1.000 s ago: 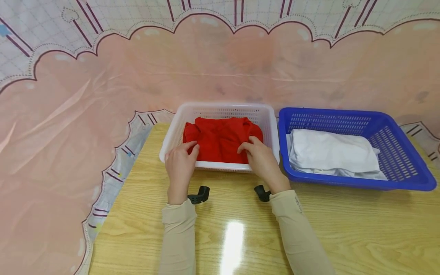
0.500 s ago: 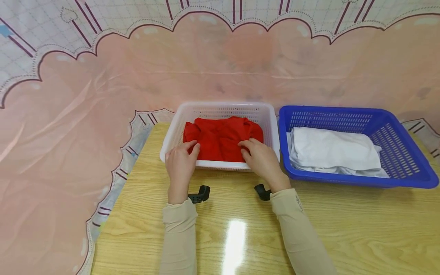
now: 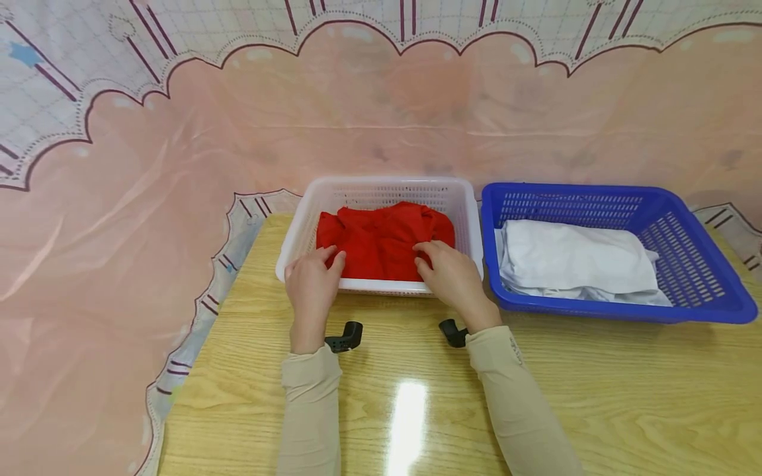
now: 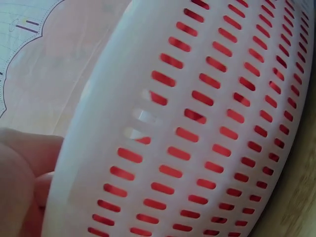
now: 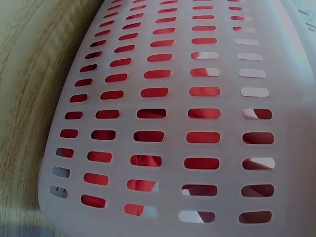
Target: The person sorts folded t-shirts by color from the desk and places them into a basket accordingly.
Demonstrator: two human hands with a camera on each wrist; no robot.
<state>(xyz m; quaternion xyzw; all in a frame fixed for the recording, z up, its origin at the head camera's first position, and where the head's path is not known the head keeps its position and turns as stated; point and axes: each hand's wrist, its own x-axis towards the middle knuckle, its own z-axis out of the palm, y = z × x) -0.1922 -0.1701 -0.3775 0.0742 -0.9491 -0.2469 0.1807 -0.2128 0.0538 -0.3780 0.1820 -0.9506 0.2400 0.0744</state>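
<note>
Crumpled red cloth point(image 3: 381, 248), its kind of garment unclear, lies in a white perforated basket point(image 3: 381, 286). At the basket's front left, my left hand point(image 3: 312, 284) reaches over the rim with bent fingers at the cloth. My right hand point(image 3: 455, 277) does the same at the front right, thumb and forefinger bent towards the cloth with a gap between them. Most fingertips are hidden, so I cannot tell whether either hand grips the fabric. The left wrist view shows bent fingers point(image 4: 39, 153) behind the basket's wall point(image 4: 123, 89); the right wrist view shows only the perforated wall point(image 5: 173, 103) with red behind.
Right beside the white basket stands a blue basket point(image 3: 595, 315) with folded white cloth point(image 3: 577, 261) in it. Both stand on a wood-grain table point(image 3: 417, 370) before a pink patterned backdrop point(image 3: 381, 125). Black wrist mounts point(image 3: 352, 336) stick out inward from the wrists.
My right forefinger has drawn back slightly towards the front rim. The red cloth's far left edge has shifted a little nearer. My left hand has stayed nearly still.
</note>
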